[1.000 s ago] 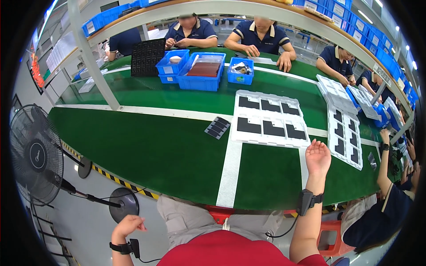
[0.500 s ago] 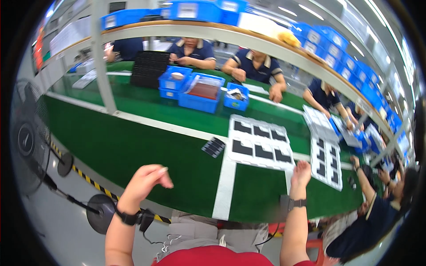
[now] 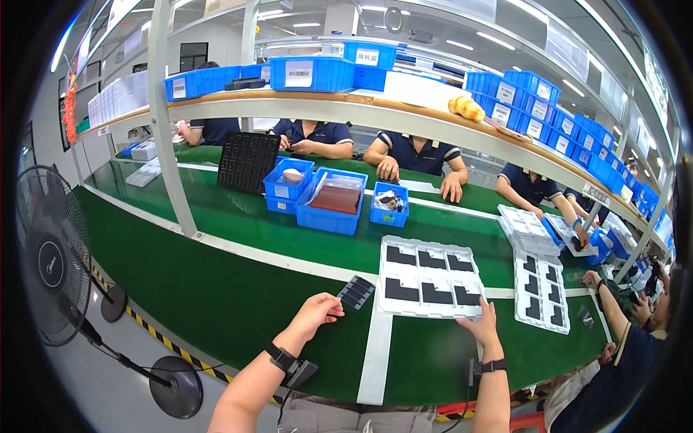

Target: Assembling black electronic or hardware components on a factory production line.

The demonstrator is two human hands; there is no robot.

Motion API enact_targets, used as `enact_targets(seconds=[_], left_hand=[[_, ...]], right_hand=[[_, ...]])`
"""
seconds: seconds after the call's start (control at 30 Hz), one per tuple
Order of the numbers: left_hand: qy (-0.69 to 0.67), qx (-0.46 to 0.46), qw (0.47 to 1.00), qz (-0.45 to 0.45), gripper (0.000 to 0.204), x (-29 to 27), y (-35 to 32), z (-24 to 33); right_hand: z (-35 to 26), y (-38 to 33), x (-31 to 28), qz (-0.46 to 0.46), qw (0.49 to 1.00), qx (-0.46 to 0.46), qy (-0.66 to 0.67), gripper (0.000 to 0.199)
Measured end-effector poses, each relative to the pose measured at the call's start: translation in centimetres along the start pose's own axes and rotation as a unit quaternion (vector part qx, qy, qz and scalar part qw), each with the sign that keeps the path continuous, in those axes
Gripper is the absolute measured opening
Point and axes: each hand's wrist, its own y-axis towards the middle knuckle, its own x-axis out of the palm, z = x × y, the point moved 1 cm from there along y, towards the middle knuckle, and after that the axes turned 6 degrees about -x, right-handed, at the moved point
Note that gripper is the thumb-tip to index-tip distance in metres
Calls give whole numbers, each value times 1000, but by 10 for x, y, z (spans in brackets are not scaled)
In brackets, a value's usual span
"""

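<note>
My left hand (image 3: 315,314) hovers over the green belt (image 3: 238,289) with fingers loosely curled and nothing in it, just short of a small dark ribbed part (image 3: 356,291). My right hand (image 3: 480,327) touches the near edge of a white plastic tray (image 3: 431,278) that holds several black flat parts in its pockets. The fingers rest on the tray rim; a full grip is not visible. Both wrists wear dark bands.
A second white tray (image 3: 540,292) lies to the right, and a stack of trays (image 3: 525,222) beyond it. Blue bins (image 3: 330,202) and a black tray (image 3: 247,162) stand across the belt, where several seated people work. A floor fan (image 3: 50,256) stands at left, and a person's arm (image 3: 613,310) reaches in at right.
My left hand came up from beside my lap and reached forward over the belt toward the dark ribbed part. My right hand moved forward onto the tray's near edge.
</note>
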Motion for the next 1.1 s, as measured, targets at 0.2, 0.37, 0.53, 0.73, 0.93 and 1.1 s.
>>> enact_targets(seconds=[0.2, 0.37, 0.53, 0.73, 0.93, 1.1], left_hand=[[144, 127, 979, 64, 10, 11, 50, -6], [388, 289, 854, 193, 24, 23, 60, -19], [524, 280, 763, 253, 59, 34, 45, -5], [597, 213, 735, 242, 66, 33, 40, -6], [598, 212, 735, 239, 65, 33, 46, -13], [628, 158, 722, 245, 64, 43, 38, -4]], right_hand=[[-3, 12, 0, 6, 998, -39, -43, 97], [-9, 24, 13, 2, 998, -45, -48, 97], [-8, 41, 15, -20, 999, -30, -35, 95], [-5, 40, 16, 14, 999, -42, 18, 81], [2, 39, 19, 48, 996, -56, 52, 68], [2, 35, 21, 54, 996, -53, 37, 64]])
